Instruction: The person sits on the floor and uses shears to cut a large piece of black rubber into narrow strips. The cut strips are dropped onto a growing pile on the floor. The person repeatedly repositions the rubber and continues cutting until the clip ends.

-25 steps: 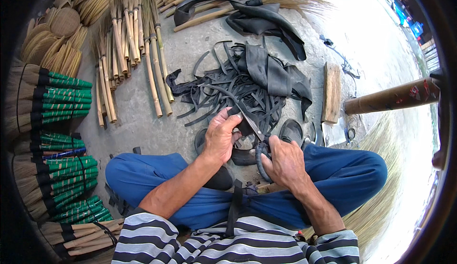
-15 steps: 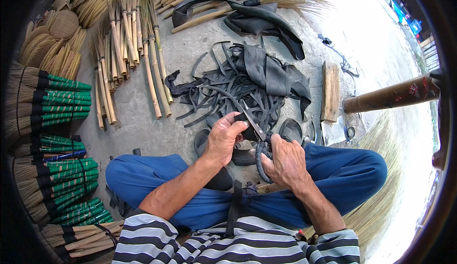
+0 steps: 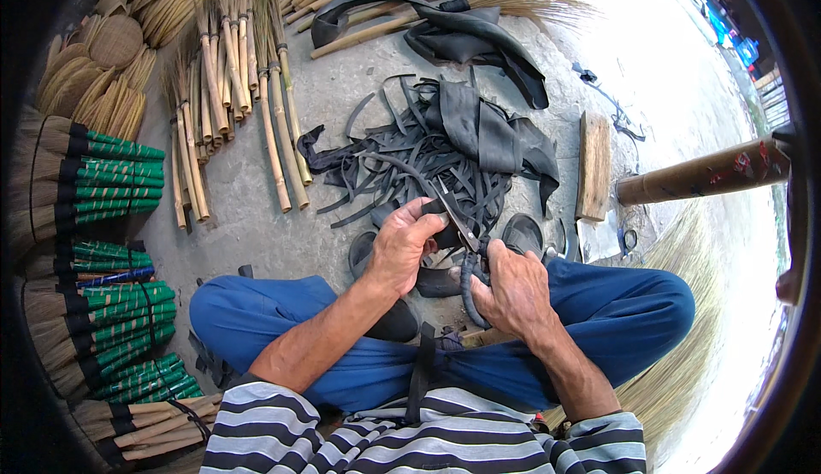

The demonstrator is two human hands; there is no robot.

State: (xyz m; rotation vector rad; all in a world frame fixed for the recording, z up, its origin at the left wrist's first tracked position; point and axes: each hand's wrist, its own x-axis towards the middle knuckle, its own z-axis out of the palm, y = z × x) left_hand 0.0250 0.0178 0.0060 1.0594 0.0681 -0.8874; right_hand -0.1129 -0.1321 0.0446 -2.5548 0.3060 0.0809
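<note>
My left hand (image 3: 400,247) is closed, pinching a dark rubber strip (image 3: 395,164) between thumb and fingers. Part of that strip reaches up over the pile of cut rubber strips (image 3: 445,145) in front of me. In my right hand (image 3: 516,290) are scissors (image 3: 459,222) with black-wrapped handles, the fingers closed round the grips. Their metal blades point up and left, right beside the left fingertips, and lie against the rubber. How far the blades are apart is hard to make out. Both hands are above the floor, between my crossed legs.
A wooden block (image 3: 593,166) and a brown pole (image 3: 701,172) are to the right. Long grass brooms (image 3: 231,64) lie at the upper left, green-handled brushes (image 3: 120,175) along the left. A wide rubber sheet (image 3: 462,34) lies farther off. Shoes (image 3: 523,235) are near the pile.
Very little differs. My left hand and the scissors blades have shifted only slightly, with the rubber strip still held.
</note>
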